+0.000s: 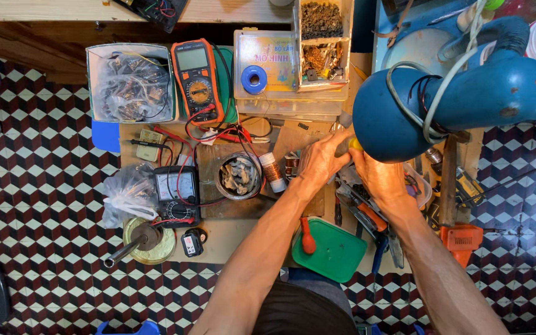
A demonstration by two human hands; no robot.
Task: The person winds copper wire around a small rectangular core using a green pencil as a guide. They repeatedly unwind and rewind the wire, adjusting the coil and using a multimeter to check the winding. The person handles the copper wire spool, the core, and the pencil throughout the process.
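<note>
Both hands meet under the blue lamp head [466, 93] at the middle of the cluttered wooden surface [237, 239]. The left hand [321, 158] and the right hand [379, 177] close together around a small yellow object [356, 144], mostly hidden by the fingers and the lamp; each grip is narrow, pinched on that object. Just left of the left hand stands a copper wire spool [272, 169], beside a round tin of scraps [238, 175]. An orange multimeter [197, 79] lies farther back, an analog meter [175, 193] nearer, and a green lid [330, 249] sits below the wrists.
</note>
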